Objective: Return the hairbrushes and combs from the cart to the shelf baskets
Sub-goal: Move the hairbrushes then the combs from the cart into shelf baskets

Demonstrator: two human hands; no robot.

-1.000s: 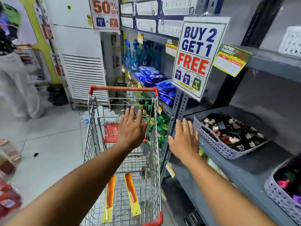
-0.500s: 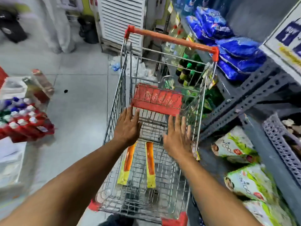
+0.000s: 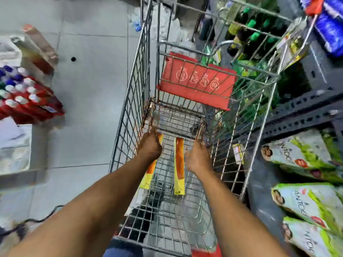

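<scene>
Two orange combs in yellow packaging lie side by side on the floor of the wire cart (image 3: 130, 108). My left hand (image 3: 149, 145) reaches down inside the cart and covers the upper end of the left comb (image 3: 148, 175). Its fingers are blurred, so a grip cannot be made out. My right hand (image 3: 197, 156) is down in the cart just right of the right comb (image 3: 179, 164), apart from it, fingers stretched toward the cart floor and holding nothing. No shelf baskets are in view.
The cart's red seat flap (image 3: 196, 84) stands beyond my hands. Grey shelving (image 3: 297, 112) on the right holds green-and-white bags (image 3: 304, 154), green bottles and blue packs. Red packs of capped bottles (image 3: 27, 97) sit at left on the tiled floor.
My view has tilted down into the cart. Both hands have dropped from above the cart's rim to its floor, the left one now over the left comb.
</scene>
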